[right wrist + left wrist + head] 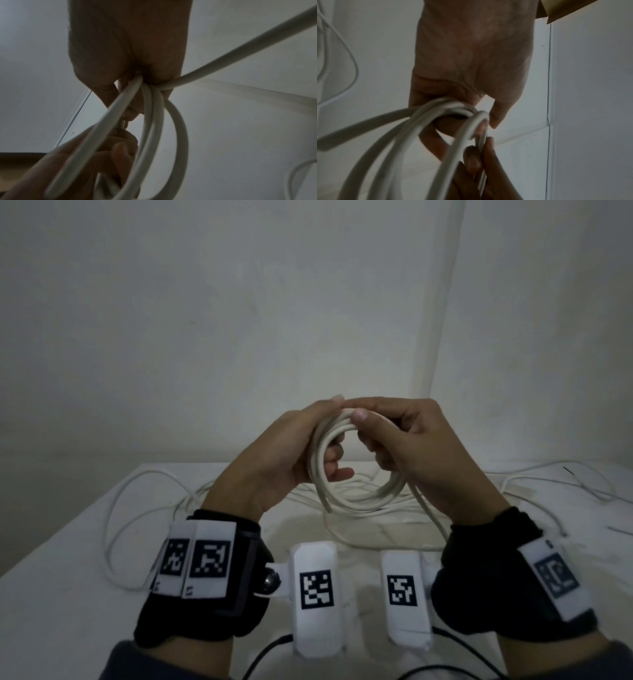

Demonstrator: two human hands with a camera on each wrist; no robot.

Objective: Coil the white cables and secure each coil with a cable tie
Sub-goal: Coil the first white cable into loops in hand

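Both hands hold a coil of thick white cable (pixel 342 470) up above the table. My left hand (pixel 294 450) grips the coil's left side, fingers curled through its loops (pixel 447 112). My right hand (pixel 404 440) pinches the top of the coil with thumb and forefinger, and its other fingers curl round the right side (pixel 150 94). A cut cable end (pixel 328 508) sticks down at the lower left. A loose length (pixel 431 515) trails from the right hand toward the wrist. I see no cable tie.
Several thinner white cables (pixel 137 508) lie spread over the white table (pixel 68 594) behind and below the hands, more at the right (pixel 565 481). White walls meet in a corner (pixel 442 337) behind. Black leads (pixel 270 648) run from the wrist cameras.
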